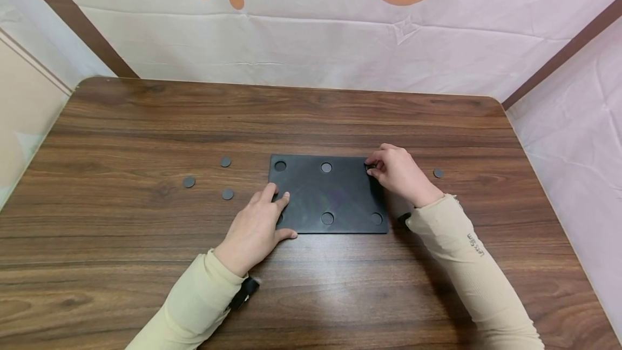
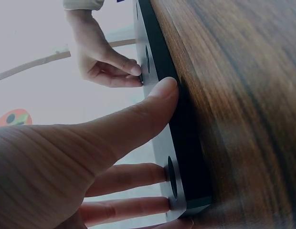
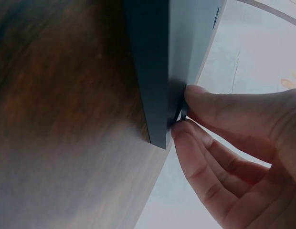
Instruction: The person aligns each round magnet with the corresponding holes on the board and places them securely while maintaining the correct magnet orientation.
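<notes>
A flat black rectangular plate (image 1: 347, 193) with round recesses lies on the table. My left hand (image 1: 255, 226) rests on its left end, the thumb against the front edge and extended fingertips on top near a recess (image 2: 172, 177). Over the far right corner, my right hand (image 1: 396, 172) pinches a small dark disc (image 3: 184, 111) between thumb and fingers, at the plate's surface; the recess there is hidden. The back-left recess (image 1: 280, 166) looks dark, while the back-middle one (image 1: 326, 167) looks lighter grey. My left fingers partly cover the front-left recess.
Three loose grey discs, a back one (image 1: 225, 162), a left one (image 1: 189, 182) and a front one (image 1: 228, 194), lie left of the plate. Another disc (image 1: 438, 173) lies to its right. Behind the wooden table (image 1: 311, 285) hangs a pale cloth (image 1: 311, 42).
</notes>
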The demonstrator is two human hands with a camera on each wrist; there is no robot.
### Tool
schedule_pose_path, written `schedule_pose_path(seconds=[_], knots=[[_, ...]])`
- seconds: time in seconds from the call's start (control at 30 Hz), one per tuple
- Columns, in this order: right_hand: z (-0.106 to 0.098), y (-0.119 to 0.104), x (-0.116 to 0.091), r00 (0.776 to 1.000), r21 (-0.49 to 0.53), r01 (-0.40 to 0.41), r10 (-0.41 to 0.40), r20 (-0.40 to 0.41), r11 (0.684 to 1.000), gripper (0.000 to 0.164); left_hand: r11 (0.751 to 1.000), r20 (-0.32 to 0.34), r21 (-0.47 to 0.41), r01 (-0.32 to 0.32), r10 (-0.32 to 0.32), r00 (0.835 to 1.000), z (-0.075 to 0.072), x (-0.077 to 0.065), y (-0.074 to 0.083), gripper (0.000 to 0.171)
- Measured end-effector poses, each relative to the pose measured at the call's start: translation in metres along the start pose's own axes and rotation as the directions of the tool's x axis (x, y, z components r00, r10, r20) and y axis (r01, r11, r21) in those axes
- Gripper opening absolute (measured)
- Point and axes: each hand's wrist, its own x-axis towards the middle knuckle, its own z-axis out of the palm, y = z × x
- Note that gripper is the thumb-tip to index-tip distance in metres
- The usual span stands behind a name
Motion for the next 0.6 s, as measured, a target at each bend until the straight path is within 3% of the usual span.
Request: schedule_pose_path(seconds=[0.6], knots=[[0.0004, -0.0031, -0.0035, 1.000, -0.023, 0.013, -0.013, -0.001, 1.000, 0.020, 1.000, 0.008, -0.001, 0.004, -0.004, 1.000, -0.0011, -0.0005, 0.0003, 0.070]])
